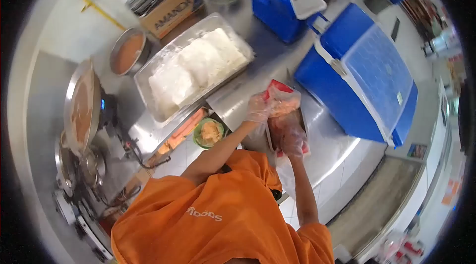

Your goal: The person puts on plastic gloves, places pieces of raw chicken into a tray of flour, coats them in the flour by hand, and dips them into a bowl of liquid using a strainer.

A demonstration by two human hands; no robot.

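Running near to far over the steel table point(325, 142), the red-edged plastic food package point(283, 110) has the left hand point(257, 109) gripping its far-left edge, the right hand point(292, 142) at its near end, grip unclear.

Steel table point(230, 100): 2 blue coolers point(329, 90), tray point(145, 96) of white blocks point(198, 63), pot point(147, 52) of brown mixture point(127, 56), AMANDA carton point(171, 17).

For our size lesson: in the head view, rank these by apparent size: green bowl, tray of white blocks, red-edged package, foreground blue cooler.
1. Foreground blue cooler
2. Tray of white blocks
3. Red-edged package
4. Green bowl
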